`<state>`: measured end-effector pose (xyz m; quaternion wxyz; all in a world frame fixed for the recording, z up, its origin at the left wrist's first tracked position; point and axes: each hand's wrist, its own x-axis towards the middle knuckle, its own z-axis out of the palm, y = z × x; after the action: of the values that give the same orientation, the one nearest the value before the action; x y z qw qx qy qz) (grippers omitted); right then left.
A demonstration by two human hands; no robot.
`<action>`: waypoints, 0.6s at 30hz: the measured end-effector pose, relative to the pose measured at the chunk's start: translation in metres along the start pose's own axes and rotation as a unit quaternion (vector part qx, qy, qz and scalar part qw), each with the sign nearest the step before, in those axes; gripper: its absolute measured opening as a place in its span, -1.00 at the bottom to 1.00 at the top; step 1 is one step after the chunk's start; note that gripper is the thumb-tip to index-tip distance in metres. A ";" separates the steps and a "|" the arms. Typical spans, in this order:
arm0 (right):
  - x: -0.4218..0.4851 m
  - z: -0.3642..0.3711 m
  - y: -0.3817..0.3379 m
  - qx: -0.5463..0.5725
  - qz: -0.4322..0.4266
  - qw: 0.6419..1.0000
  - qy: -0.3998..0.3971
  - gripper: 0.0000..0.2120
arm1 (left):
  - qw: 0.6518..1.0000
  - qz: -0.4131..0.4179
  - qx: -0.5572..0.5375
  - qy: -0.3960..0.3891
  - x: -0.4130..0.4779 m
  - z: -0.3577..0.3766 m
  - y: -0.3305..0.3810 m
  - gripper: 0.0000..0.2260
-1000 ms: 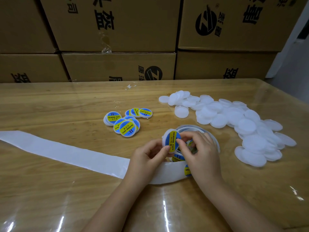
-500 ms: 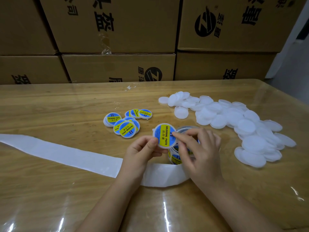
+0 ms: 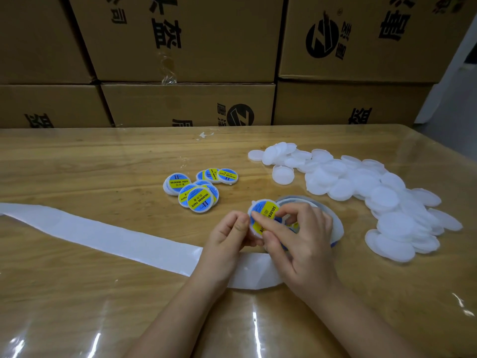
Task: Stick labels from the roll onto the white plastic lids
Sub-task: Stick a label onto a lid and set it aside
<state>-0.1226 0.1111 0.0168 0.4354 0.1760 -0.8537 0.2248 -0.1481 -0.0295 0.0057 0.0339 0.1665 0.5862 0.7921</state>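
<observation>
Both our hands hold one labelled lid (image 3: 261, 211) over the label roll (image 3: 334, 219), left hand (image 3: 228, 237) pinching its left edge, right hand (image 3: 303, 245) curled round it, fingertip (image 3: 257, 217) pressing down, hiding some print and most of the roll.

**Q:** What stands behind my bench (image 3: 77, 161)?

**A:** Brown cardboard boxes (image 3: 185, 104), stacked two rows high at its far edge, printed with black characters and a round black logo (image 3: 322, 41). Crinkled clear tape (image 3: 167, 71) hangs at one seam.

**Q:** And the bench itself?

**A:** Pale wood grain under a glossy clear sheet (image 3: 51, 319), glaring near me. A scrap of clear film (image 3: 205, 135) lies near the boxes. A white wall (image 3: 449, 99) shows far right.
</observation>
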 end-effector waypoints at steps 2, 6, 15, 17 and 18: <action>0.001 0.000 0.001 -0.023 0.024 0.999 0.007 -0.68 | 1.000 0.001 0.004 -0.010 0.000 0.001 0.000 -0.77; 0.001 0.000 0.003 -0.041 0.041 0.998 0.022 -0.68 | 1.000 0.009 0.017 -0.023 -0.001 0.003 0.000 -0.76; -0.001 0.002 -0.001 -0.009 0.002 1.000 -0.021 -0.69 | 1.000 0.018 0.023 0.007 -0.001 0.002 0.000 -0.74; -0.001 0.001 -0.001 0.004 -0.013 1.000 -0.028 -0.70 | 0.999 0.016 0.017 0.034 0.000 0.001 0.000 -0.75; -0.001 0.001 -0.001 0.009 -0.019 0.999 -0.029 -0.71 | 0.999 0.014 0.011 0.048 0.000 0.000 0.000 -0.76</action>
<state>-0.1219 0.1097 0.0164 0.4129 0.2023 -0.8606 0.2189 -0.1485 -0.0294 0.0053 -0.0070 0.1369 0.5938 0.7928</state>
